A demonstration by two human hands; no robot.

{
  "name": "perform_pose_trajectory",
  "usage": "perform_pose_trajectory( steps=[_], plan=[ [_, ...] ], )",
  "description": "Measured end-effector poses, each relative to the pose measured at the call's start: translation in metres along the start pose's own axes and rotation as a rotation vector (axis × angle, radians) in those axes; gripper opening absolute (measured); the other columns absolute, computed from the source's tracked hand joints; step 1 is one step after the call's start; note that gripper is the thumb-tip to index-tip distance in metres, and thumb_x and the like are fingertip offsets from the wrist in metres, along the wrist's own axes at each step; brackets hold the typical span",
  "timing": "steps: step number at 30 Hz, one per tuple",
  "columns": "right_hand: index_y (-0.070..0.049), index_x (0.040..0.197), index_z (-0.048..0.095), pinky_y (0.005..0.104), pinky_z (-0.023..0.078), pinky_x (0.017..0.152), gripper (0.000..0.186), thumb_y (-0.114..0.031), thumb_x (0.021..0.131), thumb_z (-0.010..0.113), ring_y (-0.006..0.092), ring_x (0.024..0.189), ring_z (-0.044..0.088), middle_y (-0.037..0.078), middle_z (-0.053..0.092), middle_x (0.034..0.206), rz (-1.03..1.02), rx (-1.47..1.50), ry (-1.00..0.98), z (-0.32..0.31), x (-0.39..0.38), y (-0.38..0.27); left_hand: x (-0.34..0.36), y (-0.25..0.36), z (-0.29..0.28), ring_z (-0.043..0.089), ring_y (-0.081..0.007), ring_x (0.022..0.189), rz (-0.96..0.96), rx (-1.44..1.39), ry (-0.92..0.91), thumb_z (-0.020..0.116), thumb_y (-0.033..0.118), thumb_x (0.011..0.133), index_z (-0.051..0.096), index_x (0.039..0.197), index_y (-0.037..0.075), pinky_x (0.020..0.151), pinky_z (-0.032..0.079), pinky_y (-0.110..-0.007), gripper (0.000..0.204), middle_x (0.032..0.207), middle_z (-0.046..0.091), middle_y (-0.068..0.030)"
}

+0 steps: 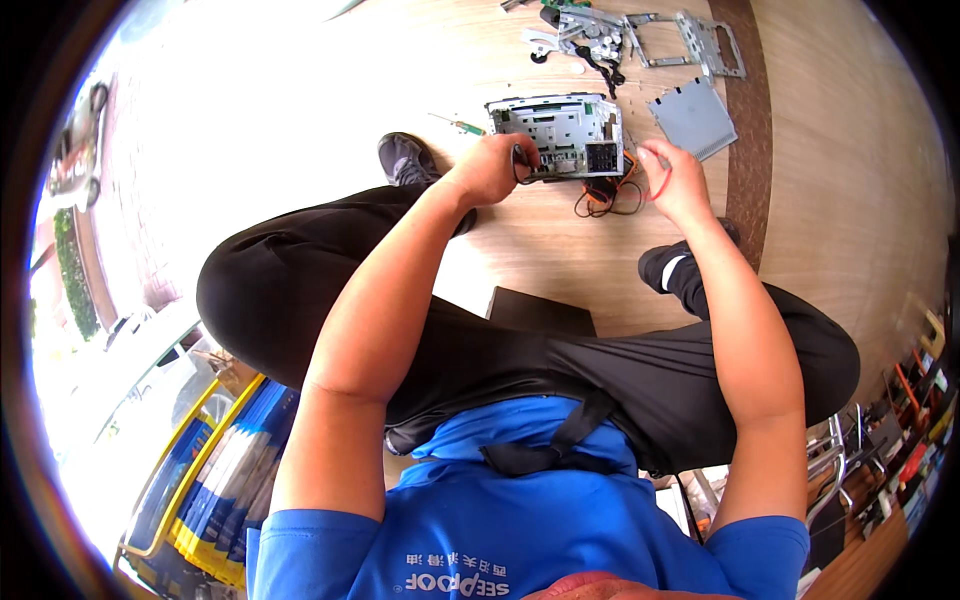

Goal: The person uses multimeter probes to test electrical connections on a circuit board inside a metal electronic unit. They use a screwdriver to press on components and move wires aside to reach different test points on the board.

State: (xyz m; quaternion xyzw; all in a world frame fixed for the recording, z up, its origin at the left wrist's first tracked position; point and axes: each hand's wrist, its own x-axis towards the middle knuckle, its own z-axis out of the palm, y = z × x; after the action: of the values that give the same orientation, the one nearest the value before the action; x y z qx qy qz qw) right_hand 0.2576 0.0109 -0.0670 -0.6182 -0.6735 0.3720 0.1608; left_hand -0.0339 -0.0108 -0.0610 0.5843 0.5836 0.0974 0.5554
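An opened metal device chassis (555, 130) lies on the floor in front of me. My left hand (493, 168) is closed on a black probe or lead (520, 165) at the chassis's lower left. My right hand (672, 180) is closed on a red lead (660, 186), just right of the chassis. An orange-and-black meter (605, 188) with loose leads lies just below the chassis, between my hands. A green screwdriver (465, 126) lies left of the chassis.
Removed mechanism parts (590, 40), a metal frame (715, 45) and a grey plate (693, 118) lie beyond and right. My shoes (405, 157) and a dark box (538, 315) are nearby. A yellow rack (215, 465) stands lower left; clutter (890, 440) lines the right.
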Motion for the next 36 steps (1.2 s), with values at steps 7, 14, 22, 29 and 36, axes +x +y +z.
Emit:
perform_pose_trajectory(
  steps=[7, 14, 22, 29, 36],
  plan=[
    [-0.013, 0.105, 0.07, 0.0461, 0.052, 0.076, 0.031, -0.039, 0.092, 0.062, 0.0393, 0.087, 0.066, 0.021, 0.069, 0.089, 0.125, -0.183, -0.132, 0.019, 0.002, -0.016, -0.003, -0.007, 0.005, 0.067, -0.0283, 0.088, 0.007, -0.014, -0.047, 0.064, 0.001, 0.08, 0.067, 0.096, 0.005, 0.082, 0.052, -0.035, 0.017, 0.09, 0.07, -0.0162],
    [-0.005, 0.086, 0.071, 0.0372, 0.044, 0.058, 0.032, -0.036, 0.09, 0.066, 0.0269, 0.059, 0.059, 0.014, 0.064, 0.067, 0.255, -0.003, -0.21, 0.028, 0.009, 0.007, -0.003, -0.01, 0.009, 0.065, -0.0234, 0.085, -0.004, -0.099, -0.08, 0.063, 0.002, 0.081, 0.067, 0.097, 0.004, 0.079, 0.052, -0.033, 0.016, 0.087, 0.069, -0.013],
    [-0.002, 0.081, 0.068, 0.0369, 0.043, 0.056, 0.033, -0.034, 0.088, 0.07, 0.0239, 0.055, 0.055, 0.013, 0.062, 0.062, 0.278, 0.062, -0.171, 0.038, -0.003, 0.017, 0.028, -0.03, 0.022, 0.068, -0.0259, 0.081, -0.085, -0.479, 0.299, 0.066, 0.011, 0.087, 0.063, 0.096, 0.002, 0.073, 0.053, -0.038, 0.014, 0.086, 0.069, -0.0167],
    [-0.002, 0.073, 0.066, 0.0342, 0.039, 0.051, 0.033, -0.031, 0.086, 0.074, 0.0167, 0.051, 0.049, 0.009, 0.056, 0.055, 0.444, 0.137, -0.245, 0.043, -0.015, 0.026, 0.025, -0.033, 0.038, 0.059, -0.0126, 0.072, -0.12, -0.292, 0.216, 0.063, 0.01, 0.093, 0.058, 0.1, 0.004, 0.06, 0.05, -0.027, 0.011, 0.085, 0.065, -0.0041],
    [-0.001, 0.068, 0.062, 0.0367, 0.039, 0.054, 0.037, -0.031, 0.085, 0.074, 0.0199, 0.053, 0.043, 0.01, 0.048, 0.054, 0.333, 0.092, -0.263, 0.045, -0.015, 0.044, 0.026, -0.025, 0.032, 0.062, -0.0141, 0.08, -0.195, -0.242, 0.118, 0.058, 0.014, 0.096, 0.055, 0.107, 0.004, 0.064, 0.051, -0.031, 0.015, 0.098, 0.068, -0.0048]
  ],
)
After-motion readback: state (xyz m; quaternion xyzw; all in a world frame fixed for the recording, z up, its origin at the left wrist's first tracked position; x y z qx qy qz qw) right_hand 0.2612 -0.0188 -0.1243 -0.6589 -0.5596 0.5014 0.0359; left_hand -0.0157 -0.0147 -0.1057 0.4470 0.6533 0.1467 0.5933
